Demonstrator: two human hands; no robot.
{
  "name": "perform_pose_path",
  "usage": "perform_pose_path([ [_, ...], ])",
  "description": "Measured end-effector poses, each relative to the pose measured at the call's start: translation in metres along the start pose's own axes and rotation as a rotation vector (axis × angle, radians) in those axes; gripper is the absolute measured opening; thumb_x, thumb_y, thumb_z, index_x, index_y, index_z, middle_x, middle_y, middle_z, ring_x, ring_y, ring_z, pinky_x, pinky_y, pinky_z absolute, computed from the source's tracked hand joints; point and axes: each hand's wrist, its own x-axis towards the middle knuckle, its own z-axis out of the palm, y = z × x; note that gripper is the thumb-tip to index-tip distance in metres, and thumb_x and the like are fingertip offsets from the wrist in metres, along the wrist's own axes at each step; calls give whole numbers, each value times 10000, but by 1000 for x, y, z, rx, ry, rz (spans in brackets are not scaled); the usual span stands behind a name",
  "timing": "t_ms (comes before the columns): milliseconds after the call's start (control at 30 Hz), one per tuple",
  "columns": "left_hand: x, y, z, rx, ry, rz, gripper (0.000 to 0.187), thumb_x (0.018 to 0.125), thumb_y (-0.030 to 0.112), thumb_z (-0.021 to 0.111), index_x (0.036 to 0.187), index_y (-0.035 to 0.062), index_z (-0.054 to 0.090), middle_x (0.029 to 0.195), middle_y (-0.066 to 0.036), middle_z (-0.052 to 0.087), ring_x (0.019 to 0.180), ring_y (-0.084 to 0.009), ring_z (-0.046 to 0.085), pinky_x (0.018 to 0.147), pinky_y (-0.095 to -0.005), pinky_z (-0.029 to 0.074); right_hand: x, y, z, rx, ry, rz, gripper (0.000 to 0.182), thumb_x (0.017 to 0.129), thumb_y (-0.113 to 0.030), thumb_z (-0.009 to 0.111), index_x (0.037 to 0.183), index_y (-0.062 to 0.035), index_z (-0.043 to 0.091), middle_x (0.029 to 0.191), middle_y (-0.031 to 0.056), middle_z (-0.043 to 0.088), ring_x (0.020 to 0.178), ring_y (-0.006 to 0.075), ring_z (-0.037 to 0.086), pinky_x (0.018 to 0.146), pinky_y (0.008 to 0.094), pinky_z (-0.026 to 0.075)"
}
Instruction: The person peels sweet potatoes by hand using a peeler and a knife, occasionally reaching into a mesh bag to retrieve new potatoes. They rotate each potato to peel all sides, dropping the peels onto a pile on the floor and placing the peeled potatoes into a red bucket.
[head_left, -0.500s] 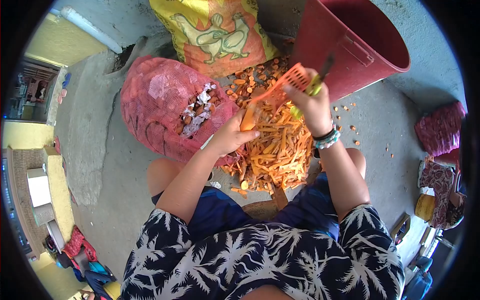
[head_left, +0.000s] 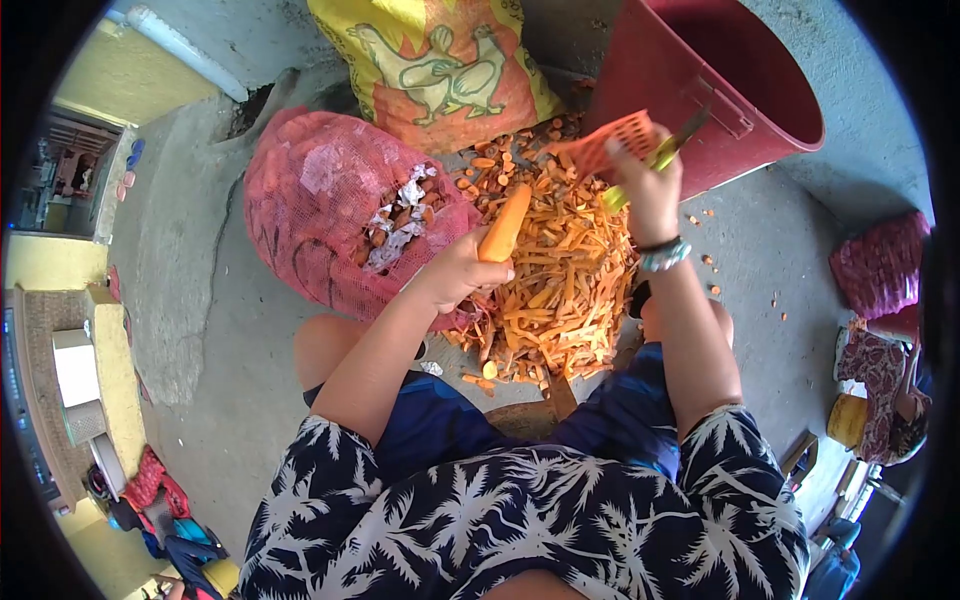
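Note:
A smooth orange carrot (head_left: 507,224) points up and away from my left hand (head_left: 459,272), whose fingers wrap round its lower end. My right hand (head_left: 647,190) grips an orange slotted peeler (head_left: 610,143) together with a knife with a yellow-green handle (head_left: 662,156). The peeler is to the right of the carrot, apart from it. Beneath both hands lies a heap of orange peelings (head_left: 560,290), with cut carrot ends at its far and near edges.
A pink mesh sack (head_left: 310,200) of carrots stands on the left. Behind the heap is a yellow and orange sack (head_left: 440,75) with printed chickens. A large red bin (head_left: 650,75) stands at the back right. Purple bundles (head_left: 880,262) lie far right.
My right hand has moved up and to the right with the peeler and knife, away from the carrot. The carrot now shows more fully in my left hand, which has shifted slightly.

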Motion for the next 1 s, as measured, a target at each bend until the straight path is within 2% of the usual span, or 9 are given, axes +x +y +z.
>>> perform_pose_path([
  [67,1,5,1,-86,-4,-8,392,726,10,606,1078,28,435,724,3,444,528,-68,387,464,-220,290,-32,-10,17,76,-173,40,339,740,-59,697,1020,9,520,898,70,614,854,135,596,733,276,503],
  [133,0,9,4,-142,-75,-34,330,715,16,616,1006,41,463,673,12,432,502,-66,374,451,-218,277,-48,-2,24,-123,-328,-42,362,733,-57,705,1041,2,524,944,67,608,892,147,586,754,283,497],
  [333,-8,9,5,-117,-146,-18,291,722,43,599,988,23,483,720,-2,445,504,-59,351,450,-201,264,29,27,-20,59,166,17,283,744,-23,682,976,-17,521,846,50,610,680,108,576,584,221,483],
  [433,-8,13,9,-32,-86,2,265,770,142,608,984,32,495,695,12,436,509,-57,360,450,-203,278,25,16,-22,162,150,42,265,769,-54,669,968,-32,496,762,31,589,517,48,490,422,174,388],
  [500,-1,10,11,5,-43,-17,265,789,192,612,976,35,508,680,21,436,512,-58,371,450,-206,286,9,9,-10,64,61,63,237,793,-80,653,957,-28,489,724,29,581,508,65,515,417,184,393],
  [567,7,1,11,461,258,126,350,794,342,633,887,22,526,676,-45,542,521,-163,504,487,-300,385,-7,-1,0,43,-78,68,209,807,-84,639,930,-21,483,727,34,586,511,78,541,412,186,397],
  [767,2,1,18,1102,515,240,368,762,362,631,807,10,535,645,-170,577,598,-321,593,528,-400,443,-25,-25,12,-159,-136,49,213,787,-87,664,914,9,524,744,43,591,545,80,543,468,210,426],
  [900,-1,5,27,1248,579,288,321,748,321,632,784,19,529,666,-162,591,623,-335,596,541,-416,458,-33,-9,21,-365,-129,-210,264,719,-85,714,901,16,550,749,62,587,691,148,566,606,282,467],
  [1000,-3,8,32,1374,603,318,302,747,307,628,780,25,525,667,-148,593,614,-313,603,535,-410,469,-29,12,21,-515,-83,-139,298,702,-98,725,936,17,581,757,122,614,686,191,593,609,310,473],
])
